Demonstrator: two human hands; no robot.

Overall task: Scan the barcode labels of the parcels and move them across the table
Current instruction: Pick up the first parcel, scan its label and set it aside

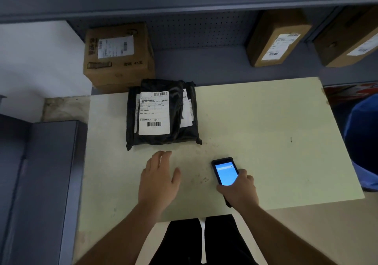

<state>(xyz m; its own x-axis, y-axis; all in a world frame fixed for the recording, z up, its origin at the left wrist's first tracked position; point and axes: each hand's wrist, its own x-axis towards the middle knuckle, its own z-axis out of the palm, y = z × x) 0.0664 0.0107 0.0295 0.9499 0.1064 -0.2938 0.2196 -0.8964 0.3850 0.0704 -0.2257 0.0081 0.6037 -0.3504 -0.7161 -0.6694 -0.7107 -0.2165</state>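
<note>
Black parcels [161,113] beyond open left hand [158,179]

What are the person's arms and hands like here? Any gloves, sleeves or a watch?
Both arms are bare from the hands back to the bottom edge of the picture: no sleeve shows. The left hand and right hand wear no gloves, and no watch, ring or wristband is visible. Below, between the forearms, dark black clothing shows.

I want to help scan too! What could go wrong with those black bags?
The black plastic parcel bags lie stacked, so the lower white label is mostly covered and may get skipped. The open left hand could slide both at once. The right hand holds the black handheld scanner over the pale table's near edge; it might drop.
</note>
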